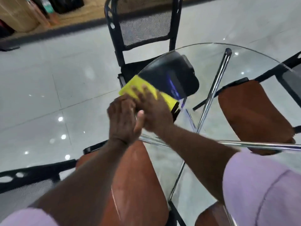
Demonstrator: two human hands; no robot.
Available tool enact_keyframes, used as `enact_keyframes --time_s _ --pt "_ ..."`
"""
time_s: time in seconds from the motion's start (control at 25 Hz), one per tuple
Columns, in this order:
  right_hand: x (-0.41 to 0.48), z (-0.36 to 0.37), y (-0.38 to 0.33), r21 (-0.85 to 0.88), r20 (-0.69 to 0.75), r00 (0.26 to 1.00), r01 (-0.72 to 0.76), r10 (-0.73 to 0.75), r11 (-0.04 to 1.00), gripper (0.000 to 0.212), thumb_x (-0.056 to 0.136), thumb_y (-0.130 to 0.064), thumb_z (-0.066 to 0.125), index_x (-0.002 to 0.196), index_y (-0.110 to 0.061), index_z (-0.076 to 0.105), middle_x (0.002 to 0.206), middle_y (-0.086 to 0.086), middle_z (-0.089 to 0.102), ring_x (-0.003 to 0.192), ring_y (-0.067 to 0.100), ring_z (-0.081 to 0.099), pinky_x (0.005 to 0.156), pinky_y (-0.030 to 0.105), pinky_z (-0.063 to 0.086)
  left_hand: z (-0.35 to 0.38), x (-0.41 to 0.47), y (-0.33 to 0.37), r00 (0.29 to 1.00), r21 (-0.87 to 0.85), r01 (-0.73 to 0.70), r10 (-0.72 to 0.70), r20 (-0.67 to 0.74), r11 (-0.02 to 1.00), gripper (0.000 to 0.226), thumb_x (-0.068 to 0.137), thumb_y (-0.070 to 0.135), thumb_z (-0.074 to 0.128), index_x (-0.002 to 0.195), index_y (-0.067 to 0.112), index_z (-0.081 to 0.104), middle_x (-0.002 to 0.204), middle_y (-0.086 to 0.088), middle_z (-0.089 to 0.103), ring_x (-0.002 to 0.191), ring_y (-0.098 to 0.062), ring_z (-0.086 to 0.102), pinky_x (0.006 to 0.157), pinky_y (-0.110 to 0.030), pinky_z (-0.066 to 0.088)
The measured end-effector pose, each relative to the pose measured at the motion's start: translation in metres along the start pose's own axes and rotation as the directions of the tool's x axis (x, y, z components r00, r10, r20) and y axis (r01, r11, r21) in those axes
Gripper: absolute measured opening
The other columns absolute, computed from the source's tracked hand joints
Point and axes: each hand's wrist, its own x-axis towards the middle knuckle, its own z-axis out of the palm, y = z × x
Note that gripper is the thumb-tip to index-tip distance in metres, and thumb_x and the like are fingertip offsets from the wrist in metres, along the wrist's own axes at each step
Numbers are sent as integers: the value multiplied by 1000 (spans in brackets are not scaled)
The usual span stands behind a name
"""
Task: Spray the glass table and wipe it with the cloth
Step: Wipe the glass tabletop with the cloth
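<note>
- Yellow cloth (135, 84) on glass table (252, 66) rim, long axis upper-left to lower-right.
- Right hand (154, 115) flat, fingers spread on it; left hand (122, 116) curled beside, grip unclear.
- Black mesh chair (143, 26) behind.

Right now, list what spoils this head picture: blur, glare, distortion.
Head view: motion blur smears the left hand, the right hand and the yellow cloth; lamp reflections glare as white spots on the glossy floor tiles; the wide lens slants the black mesh chair; the far wall is soft.
</note>
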Motion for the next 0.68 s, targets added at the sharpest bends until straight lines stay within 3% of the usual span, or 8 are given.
enact_keyframes --time_s 0.12,0.16,0.24,0.28,0.32,0.44,0.52,0.68 --pt "-76 4 -4 19 -93 952 294 -291 956 53 110 -44 35 163 -44 40 173 -5 39 158 29 41 119 57 37 -56 -93 -6 986 179 -32 2 165 983 51 90 47 50 124 9 56 131 -14 54 118 -36 53 97 -46 37" --pt "-79 8 14 -22 -91 959 268 -269 963 52 109 -41 39 161 -44 43 171 -5 43 156 29 45 118 58 41 -64 -124 -5 962 191 -14 -39 272 982 56 90 51 50 130 12 57 139 -12 54 126 -36 54 101 -46 38" --pt "-73 5 30 81 -116 987 -99 108 992 54 106 -36 45 160 -41 47 168 -1 48 153 32 49 112 62 46 -76 -187 10 900 205 40 -124 418 978 63 94 55 52 145 18 50 157 -9 45 144 -32 45 113 -48 39" --pt "-71 1 24 136 -116 951 -272 288 953 55 106 -36 45 161 -39 46 169 0 47 153 34 47 112 62 46 -78 -215 18 879 197 57 -143 454 979 64 97 54 53 150 19 46 163 -7 39 150 -30 39 118 -49 37" --pt "-74 1 9 156 -119 933 -319 338 935 56 107 -37 45 163 -40 43 170 0 44 155 35 45 113 61 44 -80 -238 26 871 192 76 -159 465 978 63 98 51 54 151 19 45 165 -7 36 152 -29 36 120 -50 36" --pt "-146 2 -61 173 -132 991 -8 32 985 60 106 -40 44 165 -45 34 175 -5 34 160 31 36 120 57 33 -94 -274 40 889 184 158 -221 401 970 48 96 35 61 139 15 57 154 -8 51 138 -31 51 111 -51 46" --pt "-224 -3 -97 231 -76 995 76 -59 970 60 107 -41 43 166 -46 30 178 -6 28 163 30 29 123 57 28 -103 -288 48 916 184 213 -262 303 960 38 91 20 63 128 10 64 138 -11 62 125 -32 58 102 -48 51" --pt "-393 -10 -114 243 13 946 312 -324 919 61 111 -42 43 168 -47 24 179 -8 23 165 29 26 127 60 25 -116 -315 84 929 184 94 -152 337 979 38 84 7 59 122 10 63 129 -14 63 116 -35 57 96 -49 50"
